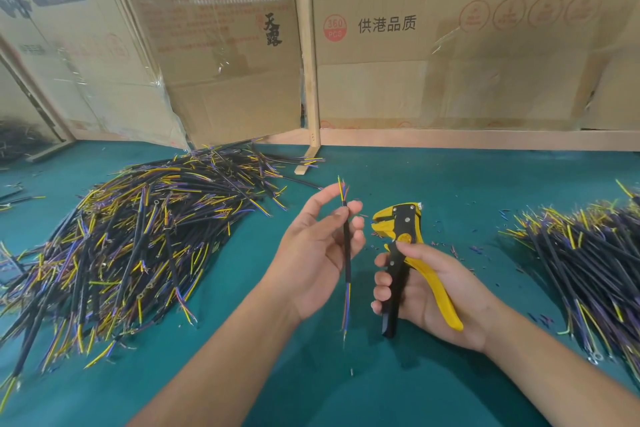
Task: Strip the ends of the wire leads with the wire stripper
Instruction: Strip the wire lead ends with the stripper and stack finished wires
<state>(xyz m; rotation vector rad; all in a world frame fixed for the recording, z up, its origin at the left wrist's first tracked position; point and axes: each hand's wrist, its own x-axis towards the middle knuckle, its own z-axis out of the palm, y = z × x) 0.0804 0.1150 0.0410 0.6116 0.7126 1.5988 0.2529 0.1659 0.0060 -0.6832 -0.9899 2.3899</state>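
Single head view, looking forward and down, close over hands, green table (450,177), cardboard wall (485,45) behind.

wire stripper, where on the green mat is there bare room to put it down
Barest: the green mat in front, between the forearms, and the strip behind the hands up to the cardboard wall. Crowded: left wire pile, right wire pile. Insulation scraps litter the mat just right of the wire stripper.

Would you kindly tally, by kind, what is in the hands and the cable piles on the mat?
Wire stripper, in right hand: 1
Cable, in left hand: 1
Cable piles, left and right: 2
Total: 4
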